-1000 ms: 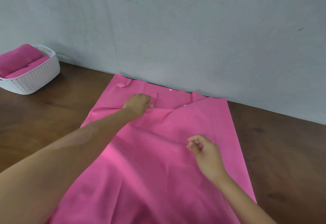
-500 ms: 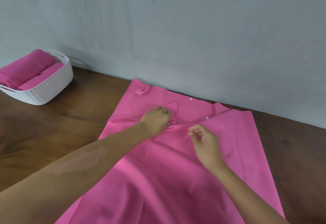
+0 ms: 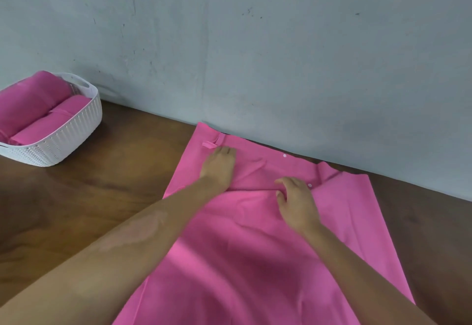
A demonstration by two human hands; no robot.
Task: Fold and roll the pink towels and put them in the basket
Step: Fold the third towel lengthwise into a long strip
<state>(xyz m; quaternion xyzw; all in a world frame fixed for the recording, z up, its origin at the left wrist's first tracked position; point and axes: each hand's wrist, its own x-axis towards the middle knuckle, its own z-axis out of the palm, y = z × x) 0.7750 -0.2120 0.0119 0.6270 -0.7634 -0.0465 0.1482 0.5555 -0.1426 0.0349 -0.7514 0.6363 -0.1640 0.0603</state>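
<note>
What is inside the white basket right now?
The white basket holds two rolled pink towels lying side by side, one standing higher than the rim. Whatever lies beneath them, and the basket floor, is covered.

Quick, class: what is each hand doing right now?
Left hand: open, fingers flat on the pink towel.
Right hand: open, fingers spread, pressing the towel's fold.

Both forearms are bare to the near edge of the view, with no sleeve, watch or ring showing on either; the left forearm point(image 3: 132, 232) bears a long irregular patch on its upper side, and the right forearm point(image 3: 357, 268) is unmarked
</note>
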